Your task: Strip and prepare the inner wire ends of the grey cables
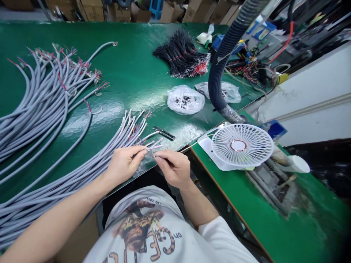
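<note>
My left hand (124,162) is closed in a pinch on the stripped end of a grey cable (149,147) at the near edge of the green table (131,73). My right hand (172,166) is closed too, its fingertips pinching the thin coloured wires that stick out of that same cable end. The cable belongs to a bundle of grey cables (82,171) running off to the left. Black snips (164,133) lie on the table just beyond my fingers.
A second fan of grey cables (41,98) covers the left of the table. A pile of black and red wires (183,54), two plastic bags (185,99) of small parts, a dark ribbed hose (222,62) and a white fan (241,146) lie to the right.
</note>
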The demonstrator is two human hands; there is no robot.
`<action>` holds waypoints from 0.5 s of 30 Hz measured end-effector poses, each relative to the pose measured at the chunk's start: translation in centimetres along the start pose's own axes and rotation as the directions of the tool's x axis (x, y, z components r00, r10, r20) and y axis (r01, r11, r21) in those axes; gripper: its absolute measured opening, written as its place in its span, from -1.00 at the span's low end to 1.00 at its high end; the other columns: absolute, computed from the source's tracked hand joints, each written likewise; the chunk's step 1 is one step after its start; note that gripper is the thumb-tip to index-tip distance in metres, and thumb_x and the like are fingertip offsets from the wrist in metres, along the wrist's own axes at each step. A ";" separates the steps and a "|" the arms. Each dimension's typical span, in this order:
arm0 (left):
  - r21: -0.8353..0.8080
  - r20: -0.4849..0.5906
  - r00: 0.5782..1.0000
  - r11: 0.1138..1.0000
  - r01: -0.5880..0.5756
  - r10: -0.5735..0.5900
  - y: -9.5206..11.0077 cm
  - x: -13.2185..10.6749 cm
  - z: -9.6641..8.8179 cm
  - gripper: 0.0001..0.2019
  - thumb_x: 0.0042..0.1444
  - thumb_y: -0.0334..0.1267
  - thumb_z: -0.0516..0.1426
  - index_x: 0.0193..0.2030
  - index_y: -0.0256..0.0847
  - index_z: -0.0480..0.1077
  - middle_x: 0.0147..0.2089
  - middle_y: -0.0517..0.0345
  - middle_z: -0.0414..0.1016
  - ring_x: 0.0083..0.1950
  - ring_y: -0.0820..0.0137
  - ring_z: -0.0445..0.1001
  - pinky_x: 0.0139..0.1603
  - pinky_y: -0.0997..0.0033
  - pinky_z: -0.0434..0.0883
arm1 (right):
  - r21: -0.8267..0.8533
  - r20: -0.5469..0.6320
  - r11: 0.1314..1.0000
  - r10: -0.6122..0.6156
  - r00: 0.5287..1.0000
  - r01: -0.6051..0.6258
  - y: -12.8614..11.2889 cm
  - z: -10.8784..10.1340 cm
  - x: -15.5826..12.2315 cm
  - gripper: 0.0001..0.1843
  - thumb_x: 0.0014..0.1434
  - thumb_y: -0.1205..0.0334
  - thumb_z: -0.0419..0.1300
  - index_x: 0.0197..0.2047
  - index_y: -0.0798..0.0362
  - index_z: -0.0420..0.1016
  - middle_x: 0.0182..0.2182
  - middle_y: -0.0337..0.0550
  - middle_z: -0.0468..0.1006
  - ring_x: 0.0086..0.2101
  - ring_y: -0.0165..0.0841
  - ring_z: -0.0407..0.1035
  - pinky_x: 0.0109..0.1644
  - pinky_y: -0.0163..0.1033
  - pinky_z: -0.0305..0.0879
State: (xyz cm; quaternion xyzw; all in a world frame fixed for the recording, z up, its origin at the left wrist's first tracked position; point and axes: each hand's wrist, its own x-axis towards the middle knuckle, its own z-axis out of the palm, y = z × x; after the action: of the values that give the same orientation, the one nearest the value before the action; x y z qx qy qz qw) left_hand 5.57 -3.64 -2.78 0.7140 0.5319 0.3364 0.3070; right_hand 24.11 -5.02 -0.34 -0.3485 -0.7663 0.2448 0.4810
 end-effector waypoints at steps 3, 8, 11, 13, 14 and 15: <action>0.002 0.016 0.990 0.991 0.137 -0.137 -0.4 0.7 -0.1 -0.68 0.20 -0.13 0.02 -0.27 -0.25 0.55 -0.49 0.13 0.57 -0.47 0.37 0.49 -0.40 0.46 0.32 | 0.051 -0.126 0.995 -0.079 0.989 0.086 -1.5 -1.5 -0.5 -0.87 0.21 0.35 0.12 -0.26 0.02 0.51 -0.51 -0.21 0.54 -0.55 -0.44 0.38 -0.44 -0.31 0.31; -0.298 0.068 0.955 0.907 0.296 -0.289 -0.9 1.5 -0.5 -0.68 0.15 -0.07 0.04 -0.38 -0.28 0.46 -0.64 0.25 0.36 -0.62 0.52 0.25 -0.54 0.53 0.21 | 0.132 -0.054 0.960 0.255 0.966 -0.246 -0.4 -1.3 -1.0 -0.87 0.26 0.31 0.08 -0.19 0.04 0.46 -0.57 -0.29 0.42 -0.66 -0.51 0.28 -0.55 -0.37 0.22; -0.404 0.093 0.942 0.852 0.333 -0.324 -0.7 1.5 -0.6 -0.69 0.09 -0.05 0.09 -0.39 -0.29 0.44 -0.65 0.25 0.34 -0.63 0.55 0.19 -0.56 0.55 0.18 | 0.130 0.079 0.907 0.393 0.916 -0.400 1.2 0.5 -1.3 -0.85 0.29 0.23 0.06 -0.21 0.08 0.42 -0.63 -0.35 0.34 -0.68 -0.55 0.22 -0.56 -0.40 0.17; -0.439 0.110 0.937 0.830 0.344 -0.330 -0.4 1.5 -0.7 -0.70 0.06 -0.05 0.12 -0.38 -0.30 0.44 -0.65 0.26 0.34 -0.64 0.57 0.16 -0.59 0.57 0.14 | 0.084 0.108 0.901 0.417 0.903 -0.426 1.9 1.5 -1.5 -0.82 0.28 0.19 0.06 -0.21 0.09 0.43 -0.64 -0.35 0.32 -0.66 -0.55 0.18 -0.54 -0.40 0.15; -0.450 0.119 0.933 0.819 0.356 -0.340 -0.2 1.5 -0.8 -0.70 0.05 -0.04 0.13 -0.38 -0.30 0.43 -0.65 0.26 0.33 -0.65 0.58 0.14 -0.61 0.57 0.12 | 0.062 0.114 0.902 0.420 0.900 -0.428 2.2 1.9 -1.5 -0.82 0.27 0.19 0.06 -0.21 0.10 0.43 -0.64 -0.35 0.31 -0.64 -0.54 0.17 -0.53 -0.40 0.15; -0.458 0.129 0.927 0.808 0.371 -0.353 0.0 1.5 -0.9 -0.70 0.04 -0.04 0.14 -0.38 -0.30 0.43 -0.66 0.27 0.32 -0.66 0.59 0.11 -0.63 0.58 0.09 | 0.045 0.118 0.903 0.421 0.900 -0.428 2.3 2.2 -1.4 -0.81 0.27 0.19 0.06 -0.22 0.10 0.44 -0.64 -0.34 0.31 -0.63 -0.54 0.17 -0.52 -0.40 0.15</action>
State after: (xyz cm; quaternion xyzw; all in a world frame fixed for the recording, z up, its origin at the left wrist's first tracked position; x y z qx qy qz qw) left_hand 5.17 -2.15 -2.07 0.5086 0.5537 0.3780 0.5403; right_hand 23.20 -4.72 -3.75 -0.4766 -0.6872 0.3883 0.3870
